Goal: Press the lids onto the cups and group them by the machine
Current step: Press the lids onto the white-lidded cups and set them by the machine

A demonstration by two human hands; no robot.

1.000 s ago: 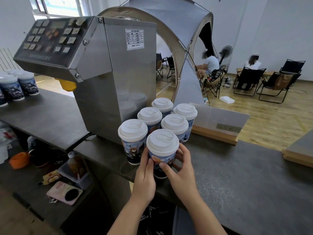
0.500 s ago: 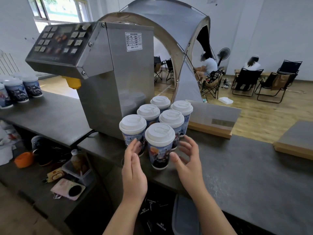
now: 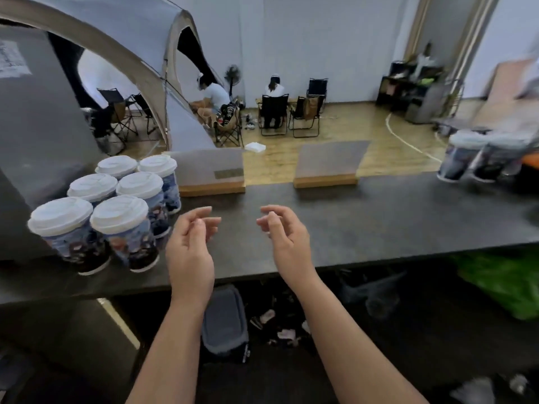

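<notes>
Dark stone counter (image 3: pixel 379 217) runs across the foreground of a large hall with a wooden floor, a tent (image 3: pixel 122 45) and folding chairs (image 3: pixel 272 113) behind it. Six lidded cups (image 3: pixel 116 225) stand in a tight cluster, two abreast in three rows, at the left end of the counter, close against the steel machine (image 3: pixel 38 135); each carries a white lid that appears seated flat. The left hand (image 3: pixel 191 252) and the right hand (image 3: pixel 287 243) hover above the counter to the right of the cluster, well apart from each other, fingers loosely curled and holding nothing, touching no cup. As a judgement, this batch is lidded and grouped. Two further cups (image 3: pixel 478 157) stand at the far right end of the counter, well apart from the machine; these likely remain to be brought over. Motion blur obscures them, so whether their lids are pressed home cannot be told, and the frame edge may cut off more. Only one side wall of the machine is in view. Items on the lower shelf (image 3: pixel 224 319) are dim and indistinct.
</notes>
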